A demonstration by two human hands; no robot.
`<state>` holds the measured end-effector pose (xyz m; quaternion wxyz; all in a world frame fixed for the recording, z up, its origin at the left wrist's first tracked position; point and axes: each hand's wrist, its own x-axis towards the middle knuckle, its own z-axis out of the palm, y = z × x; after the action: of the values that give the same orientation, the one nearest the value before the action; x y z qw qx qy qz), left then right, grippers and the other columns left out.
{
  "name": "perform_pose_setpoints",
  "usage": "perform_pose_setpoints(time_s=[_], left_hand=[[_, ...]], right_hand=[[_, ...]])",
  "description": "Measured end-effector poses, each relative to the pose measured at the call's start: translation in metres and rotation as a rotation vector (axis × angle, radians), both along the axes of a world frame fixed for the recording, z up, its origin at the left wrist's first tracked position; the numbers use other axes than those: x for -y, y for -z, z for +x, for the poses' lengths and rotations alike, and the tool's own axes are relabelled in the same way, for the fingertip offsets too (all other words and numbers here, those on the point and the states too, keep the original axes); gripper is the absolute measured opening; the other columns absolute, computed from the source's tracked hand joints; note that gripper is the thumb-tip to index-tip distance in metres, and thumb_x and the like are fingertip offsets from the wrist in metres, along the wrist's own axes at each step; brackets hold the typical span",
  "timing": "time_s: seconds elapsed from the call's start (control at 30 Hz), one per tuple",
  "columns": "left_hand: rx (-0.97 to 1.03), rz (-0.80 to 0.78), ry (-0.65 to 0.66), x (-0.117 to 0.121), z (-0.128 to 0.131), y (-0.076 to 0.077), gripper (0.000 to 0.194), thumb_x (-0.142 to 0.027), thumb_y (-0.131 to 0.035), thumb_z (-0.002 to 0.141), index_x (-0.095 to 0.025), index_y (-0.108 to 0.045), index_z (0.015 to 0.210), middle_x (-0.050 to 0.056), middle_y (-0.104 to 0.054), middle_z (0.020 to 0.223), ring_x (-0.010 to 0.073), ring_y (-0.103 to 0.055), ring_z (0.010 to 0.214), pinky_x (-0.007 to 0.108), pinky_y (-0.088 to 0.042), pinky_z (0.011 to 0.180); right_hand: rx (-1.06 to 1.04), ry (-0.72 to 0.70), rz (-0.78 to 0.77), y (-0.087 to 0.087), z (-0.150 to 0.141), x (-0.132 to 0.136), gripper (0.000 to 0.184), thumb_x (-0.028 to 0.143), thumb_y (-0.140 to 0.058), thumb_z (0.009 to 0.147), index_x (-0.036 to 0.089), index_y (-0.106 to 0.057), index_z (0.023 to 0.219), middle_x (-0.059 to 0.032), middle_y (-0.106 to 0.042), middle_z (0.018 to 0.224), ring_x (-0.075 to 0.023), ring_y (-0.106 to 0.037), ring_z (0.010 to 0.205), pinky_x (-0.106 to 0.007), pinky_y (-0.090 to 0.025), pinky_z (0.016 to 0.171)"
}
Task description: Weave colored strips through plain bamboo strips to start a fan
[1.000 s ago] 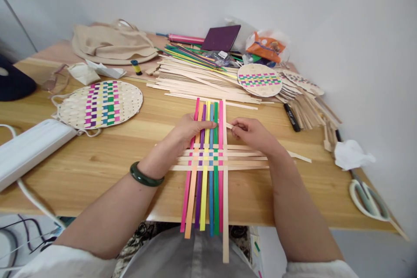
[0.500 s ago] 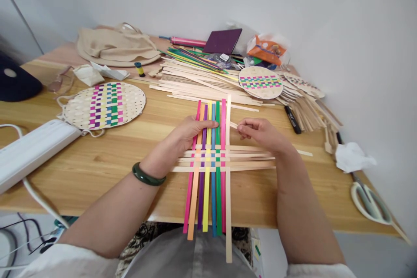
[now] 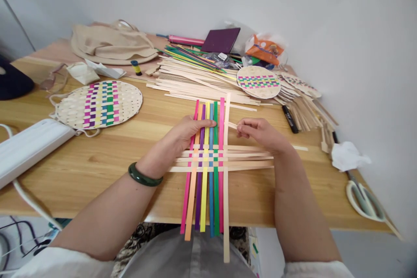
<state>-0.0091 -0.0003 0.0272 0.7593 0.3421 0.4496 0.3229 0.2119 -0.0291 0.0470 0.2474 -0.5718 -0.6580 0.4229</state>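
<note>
The left hand lies flat and open, palm down, on the upper part of a row of coloured strips that run lengthwise toward the person: pink, orange, purple, yellow, blue, green and pink again, side by side. Its fingertips reach across to the blue strip. A dark green bangle circles that wrist. The right hand is closed in a pinch on the end of a plain natural strip, just right of the outer pale upright strip. Below both hands several plain crosswise strips are interlaced with the coloured ones, forming a small woven patch near the middle of the wooden counter. The lower ends of the coloured strips hang past the counter's near edge.

Farther back lies a loose heap of plain strips with coloured ones mixed in on top. A finished oval woven mat rests to the left and a smaller round one to the right, sitting on more strips. An orange packet, a purple book, a beige cloth bag, a black marker, white-handled scissors and a crumpled tissue lie around the edges. What the bag and the packet hold cannot be seen.
</note>
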Motion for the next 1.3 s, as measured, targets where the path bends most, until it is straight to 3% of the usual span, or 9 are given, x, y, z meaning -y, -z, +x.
perform_pose_setpoints(time_s=[0.47, 0.77, 1.03, 1.3], left_hand=[[-0.041, 0.031, -0.02, 0.002, 0.001, -0.001, 0.013, -0.014, -0.076, 0.07, -0.013, -0.071, 0.082, 0.002, -0.072, 0.065, 0.0158, -0.066, 0.05, 0.026, -0.057, 0.05], [-0.028, -0.008, -0.024, 0.001, 0.001, 0.001, 0.012, -0.012, -0.077, 0.069, -0.013, -0.071, 0.08, 0.003, -0.073, 0.066, 0.0158, -0.065, 0.049, 0.026, -0.056, 0.05], [-0.019, -0.024, 0.004, 0.0, 0.002, 0.003, 0.014, -0.012, -0.077, 0.068, -0.012, -0.07, 0.079, 0.003, -0.071, 0.064, 0.0167, -0.065, 0.049, 0.028, -0.056, 0.048], [0.009, 0.014, 0.016, -0.004, 0.0, 0.006, 0.013, -0.016, -0.076, 0.071, -0.012, -0.071, 0.082, 0.005, -0.073, 0.068, 0.0169, -0.066, 0.052, 0.029, -0.058, 0.051]], right_hand=[[0.161, -0.037, 0.082, 0.011, -0.011, 0.002, 0.032, 0.047, -0.054, 0.084, 0.019, -0.064, 0.071, 0.001, -0.054, 0.063, -0.0125, -0.045, 0.062, -0.027, -0.035, 0.059], [0.305, 0.05, 0.123, -0.001, -0.014, 0.008, 0.028, 0.042, -0.053, 0.081, 0.02, -0.064, 0.068, -0.0005, -0.055, 0.058, -0.0147, -0.048, 0.06, -0.029, -0.032, 0.057], [0.251, -0.013, 0.134, -0.003, -0.014, 0.008, 0.027, 0.041, -0.053, 0.082, 0.02, -0.061, 0.067, -0.0011, -0.059, 0.067, -0.0148, -0.049, 0.065, -0.029, -0.035, 0.062], [0.179, -0.086, 0.122, -0.001, -0.015, 0.006, 0.029, 0.041, -0.048, 0.085, 0.02, -0.052, 0.065, 0.0017, -0.049, 0.063, -0.0114, -0.04, 0.06, -0.027, -0.033, 0.059]])
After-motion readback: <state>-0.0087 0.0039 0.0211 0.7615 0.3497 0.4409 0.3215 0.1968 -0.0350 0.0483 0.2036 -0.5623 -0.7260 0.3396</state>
